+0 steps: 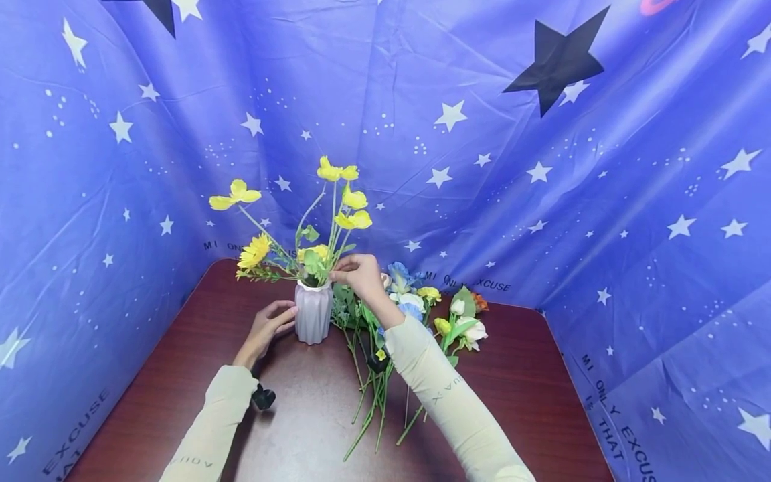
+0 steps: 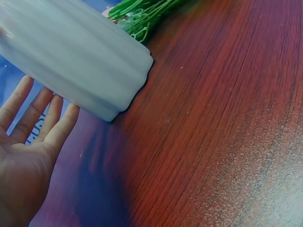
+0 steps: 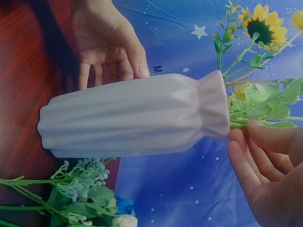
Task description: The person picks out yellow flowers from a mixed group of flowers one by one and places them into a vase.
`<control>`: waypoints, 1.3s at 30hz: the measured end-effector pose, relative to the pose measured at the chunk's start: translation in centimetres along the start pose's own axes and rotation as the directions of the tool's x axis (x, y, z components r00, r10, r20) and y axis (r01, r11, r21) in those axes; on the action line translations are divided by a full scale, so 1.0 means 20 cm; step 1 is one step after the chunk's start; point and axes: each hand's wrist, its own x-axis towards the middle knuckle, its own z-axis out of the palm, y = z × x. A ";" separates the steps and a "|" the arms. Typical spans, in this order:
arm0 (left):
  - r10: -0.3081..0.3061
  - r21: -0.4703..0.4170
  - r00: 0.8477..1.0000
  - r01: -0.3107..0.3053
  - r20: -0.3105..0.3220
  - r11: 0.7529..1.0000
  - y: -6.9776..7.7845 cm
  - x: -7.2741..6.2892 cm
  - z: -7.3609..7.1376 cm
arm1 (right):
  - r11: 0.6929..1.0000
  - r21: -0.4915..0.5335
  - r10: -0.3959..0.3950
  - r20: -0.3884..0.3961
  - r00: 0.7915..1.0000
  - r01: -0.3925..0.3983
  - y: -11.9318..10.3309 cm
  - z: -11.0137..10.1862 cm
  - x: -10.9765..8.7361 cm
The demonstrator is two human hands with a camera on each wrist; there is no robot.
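A pale, ribbed vase (image 1: 313, 321) stands upright on the table, with yellow flowers (image 1: 354, 219) and a sunflower (image 1: 254, 252) in it. At the vase's mouth my right hand (image 1: 360, 276) pinches a green flower stem (image 3: 239, 125) between thumb and fingers. Which bloom belongs to that stem, I cannot tell. Against the vase's left side rest the fingertips of my left hand (image 1: 271, 329), its fingers extended and not wrapped around. In the left wrist view, that palm faces the vase wall (image 2: 80, 56).
Right of the vase lies a bunch of loose flowers (image 1: 409, 299), blue, white and yellow, stems toward the table's front. White tulips (image 1: 472, 331) and an orange flower (image 1: 480, 301) lie farther right. A blue starred cloth (image 1: 397, 134) hangs around the brown table (image 1: 512, 402).
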 end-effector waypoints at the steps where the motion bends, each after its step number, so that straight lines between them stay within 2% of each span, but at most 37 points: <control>1: 0.002 0.001 1.000 -0.002 -0.001 1.000 0.00 0.00 0.00 | 1.000 -0.001 0.000 0.001 1.000 0.000 0.00 0.00 0.00; 6: 0.003 -0.013 1.000 -0.003 0.000 1.000 0.00 0.00 -0.01 | 1.000 -0.001 -0.001 0.013 1.000 0.001 0.00 -0.01 0.00; 12: 0.022 -0.050 1.000 -0.022 0.011 0.999 0.00 0.00 -0.01 | 0.999 0.045 0.028 0.043 0.999 -0.030 -0.01 -0.03 0.00; 21: 0.035 -0.056 0.999 -0.034 0.016 0.998 -0.01 0.00 -0.01 | 0.996 0.091 0.004 0.055 0.998 -0.009 -0.01 -0.09 -0.02; 26: 0.035 -0.057 0.999 -0.034 0.014 0.998 -0.02 0.00 -0.02 | 0.990 0.136 0.018 0.036 0.999 -0.022 0.02 -0.18 -0.03; 39: 0.029 -0.068 0.999 -0.026 0.036 0.997 -0.02 0.00 -0.03 | 0.984 0.174 0.052 -0.049 0.997 -0.043 0.07 -0.51 -0.11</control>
